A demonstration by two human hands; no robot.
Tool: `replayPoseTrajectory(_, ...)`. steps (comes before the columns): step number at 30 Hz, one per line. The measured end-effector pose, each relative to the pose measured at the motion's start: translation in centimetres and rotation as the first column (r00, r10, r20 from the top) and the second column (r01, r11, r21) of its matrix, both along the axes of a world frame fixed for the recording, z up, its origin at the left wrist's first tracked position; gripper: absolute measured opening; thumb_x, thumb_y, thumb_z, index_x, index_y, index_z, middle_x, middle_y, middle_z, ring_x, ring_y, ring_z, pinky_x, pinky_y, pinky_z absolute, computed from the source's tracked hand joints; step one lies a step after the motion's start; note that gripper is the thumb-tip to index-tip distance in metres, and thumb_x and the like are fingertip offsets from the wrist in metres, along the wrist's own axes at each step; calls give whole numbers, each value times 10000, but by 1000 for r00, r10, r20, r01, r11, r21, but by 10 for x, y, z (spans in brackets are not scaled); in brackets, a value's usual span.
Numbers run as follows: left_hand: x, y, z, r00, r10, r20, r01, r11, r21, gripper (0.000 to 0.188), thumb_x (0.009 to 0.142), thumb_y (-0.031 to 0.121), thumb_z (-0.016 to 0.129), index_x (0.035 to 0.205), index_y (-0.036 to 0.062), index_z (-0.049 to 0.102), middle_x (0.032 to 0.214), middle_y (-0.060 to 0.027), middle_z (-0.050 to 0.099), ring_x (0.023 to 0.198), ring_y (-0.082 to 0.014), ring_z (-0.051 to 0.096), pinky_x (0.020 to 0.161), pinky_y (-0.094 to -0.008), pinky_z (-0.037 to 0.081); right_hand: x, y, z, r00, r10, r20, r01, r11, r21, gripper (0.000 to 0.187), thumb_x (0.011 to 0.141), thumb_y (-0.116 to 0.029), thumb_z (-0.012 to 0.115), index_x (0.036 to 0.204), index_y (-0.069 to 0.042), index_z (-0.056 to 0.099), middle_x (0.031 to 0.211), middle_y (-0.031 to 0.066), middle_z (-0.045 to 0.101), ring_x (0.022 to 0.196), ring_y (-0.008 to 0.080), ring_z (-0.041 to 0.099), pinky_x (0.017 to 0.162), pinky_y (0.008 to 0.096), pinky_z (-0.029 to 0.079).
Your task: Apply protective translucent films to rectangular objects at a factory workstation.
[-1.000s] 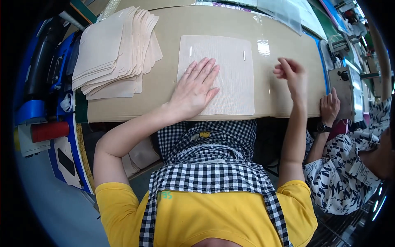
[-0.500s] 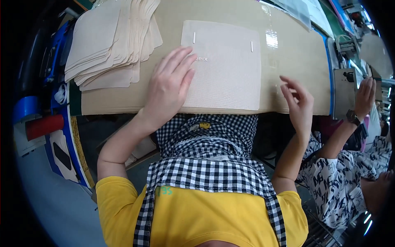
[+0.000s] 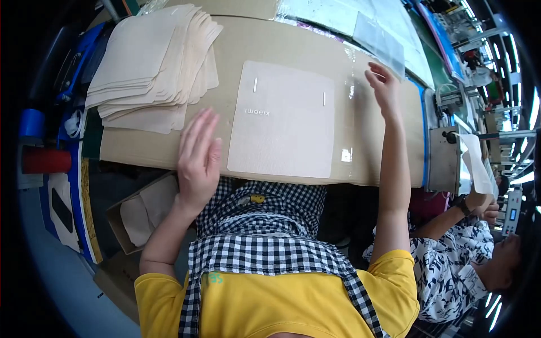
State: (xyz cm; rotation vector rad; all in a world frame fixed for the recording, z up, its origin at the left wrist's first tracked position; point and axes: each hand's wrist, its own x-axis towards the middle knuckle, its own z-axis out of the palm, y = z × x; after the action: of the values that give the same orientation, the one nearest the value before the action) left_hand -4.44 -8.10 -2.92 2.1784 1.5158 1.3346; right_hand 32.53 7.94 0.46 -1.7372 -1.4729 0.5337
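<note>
A flat beige fabric-like panel (image 3: 282,143) with two short white slots and small pale lettering lies on the cardboard-covered table (image 3: 135,143). Just off its left edge, over the near edge of the table, is my left hand (image 3: 198,160), fingers stretched out and holding nothing. My right hand (image 3: 385,91) reaches above the far right part of the table, its fingers loosely bent and apart, with nothing visible in them. It is nearest to a translucent grey plastic sheet (image 3: 378,42). A loose stack of similar beige pieces (image 3: 141,56) rests at the far left.
Below the table at left stands an open cardboard box (image 3: 119,225) with beige pieces inside. A co-worker in a patterned shirt (image 3: 451,259) sits at the right beside a grey metal machine (image 3: 442,160). A red cylinder (image 3: 48,160) sticks out at the left.
My left hand has come off the panel toward the left and nearer to me. My right hand has reached farther forward. The view has shifted, and the co-worker's hand has drawn back from the machine.
</note>
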Motion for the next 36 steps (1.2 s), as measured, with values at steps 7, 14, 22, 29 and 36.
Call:
replayPoseTrajectory(7, -9, 31, 0, 966, 155, 206, -158, 987, -3, 274, 928, 44, 503, 1177, -42, 580, 1233, -163, 577, 1124, -287, 557, 960, -352, 450, 189, 119, -26, 726, -491, 482, 623, 766, -158, 635, 748, -284, 767, 1226, 68, 541, 1090, 159, 621, 870, 286, 590, 679, 289, 503)
replayPoseTrajectory(14, -19, 19, -5, 912, 51, 406, -96, 991, 91, 240, 950, 56, 479, 1150, -32, 580, 1143, -136, 609, 993, -234, 594, 881, -323, 486, 187, 126, 63, 716, -98, -691, 85, 995, -54, 469, 801, -42, 692, 1240, 15, 538, 995, 171, 661, 840, 281, 679, 685, 282, 577)
replayPoseTrajectory(22, 3, 116, 115, 374, -15, 927, 526, 827, -199, 326, 973, 231, 491, 1077, -68, 572, 1022, -150, 622, 816, -182, 621, 710, -283, 533, -41, -76, 137, 861, 176, 477, -496, 499, 711, 243, 896, 1, 578, 1105, -64, 682, 1123, 103, 675, 1006, 249, 661, 875, 319, 543)
replayPoseTrajectory(29, 26, 131, 87, 331, -24, 943, 673, 707, -218, 294, 956, 151, 515, 1136, -81, 538, 950, -151, 672, 705, -149, 624, 626, -236, 536, -82, -175, 85, 453, 439, 776, -776, 622, 102, 359, 844, -195, 650, 1190, -99, 640, 1300, 63, 578, 1262, 251, 497, 1058, 413, 414)
replayPoseTrajectory(36, 44, 73, 44, 391, 53, 919, 557, 781, -283, 273, 941, 118, 562, 1163, -38, 534, 932, -121, 675, 617, -98, 591, 466, -201, 501, -55, -167, 57, 960, 277, -33, -257, 923, 286, 402, 874, -181, 670, 1241, -32, 601, 1053, 128, 652, 960, 241, 609, 815, 289, 491)
